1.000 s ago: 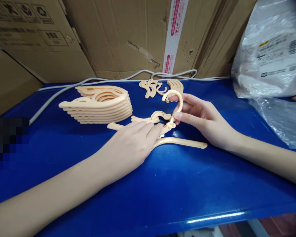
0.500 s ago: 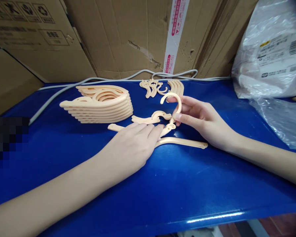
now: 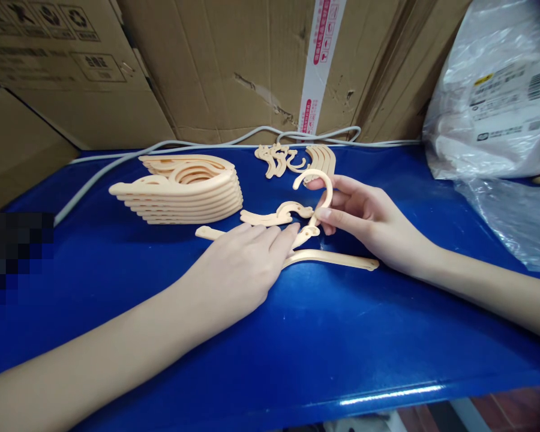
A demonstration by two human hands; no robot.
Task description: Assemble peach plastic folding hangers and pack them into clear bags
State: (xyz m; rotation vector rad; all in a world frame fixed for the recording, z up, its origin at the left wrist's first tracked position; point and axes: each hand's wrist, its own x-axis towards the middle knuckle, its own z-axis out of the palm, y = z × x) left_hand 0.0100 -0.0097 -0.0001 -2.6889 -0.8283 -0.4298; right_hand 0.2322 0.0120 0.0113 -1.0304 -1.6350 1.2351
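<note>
1. The glossy blue tabletop [image 3: 342, 342] spread beneath everything the person handled.
2. A large brown cardboard box [image 3: 216, 66] stood along its back edge, with a strip of white tape printed in red [image 3: 317, 78] running down its front.
3. A crumpled clear plastic bag bearing a white label [image 3: 490, 114] sat at the far right.
4. A neat stack of curved beige plastic pieces [image 3: 184, 195] rested left of centre, well apart from the right hand.
5. The left hand [image 3: 245, 261] lay palm down over a slim beige plastic bar [image 3: 209, 233], whose ends showed on both sides; how tightly its fingers closed underneath could not be told.
6. The right hand [image 3: 364, 210] grasped a beige plastic hook [image 3: 329, 191] near its base, between thumb and fingers, the curve standing upright and opening leftward.
7. A pale grey cable [image 3: 164, 144] ran along the back of the tabletop.
8. A second slim beige arm [image 3: 333, 260] reached rightward from beside the left hand; its inner end was hidden.
9. Small wavy beige pieces [image 3: 265, 217] lay just behind the left hand.
10. The hook's foot met the small beige rounded joint [image 3: 312, 231] at mid-table, between the two hands.
</note>
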